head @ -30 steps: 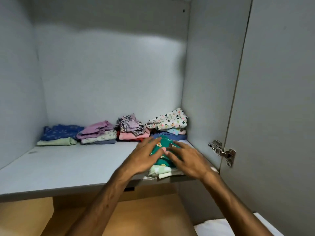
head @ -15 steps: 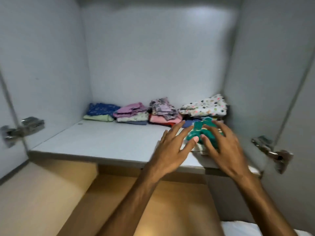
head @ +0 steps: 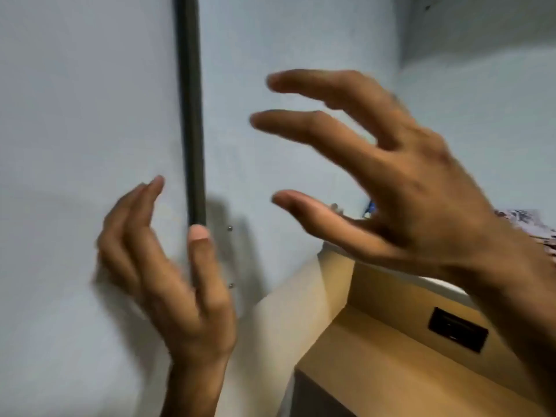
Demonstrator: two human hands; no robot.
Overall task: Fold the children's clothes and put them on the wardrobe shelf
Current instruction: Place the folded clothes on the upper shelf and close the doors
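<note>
My left hand (head: 168, 275) is raised at the lower left in front of the edge of the left wardrobe door (head: 90, 145), fingers apart and holding nothing. My right hand (head: 391, 188) hovers spread and empty at the centre right, blurred by motion. Only a sliver of folded patterned clothes (head: 526, 224) shows at the right edge, on the wardrobe shelf (head: 337, 251) behind my right wrist. The green garment and the rest of the piles are out of view.
The dark edge of the door (head: 192, 115) runs vertically down the middle left. Inside are the pale side wall (head: 285, 55) and, below the shelf, a wooden drawer unit (head: 406, 356) with a dark recessed handle (head: 457, 332).
Both hands have come off the green folded garment and lifted away from the shelf. The view has swung sharply left, onto the left door and side wall.
</note>
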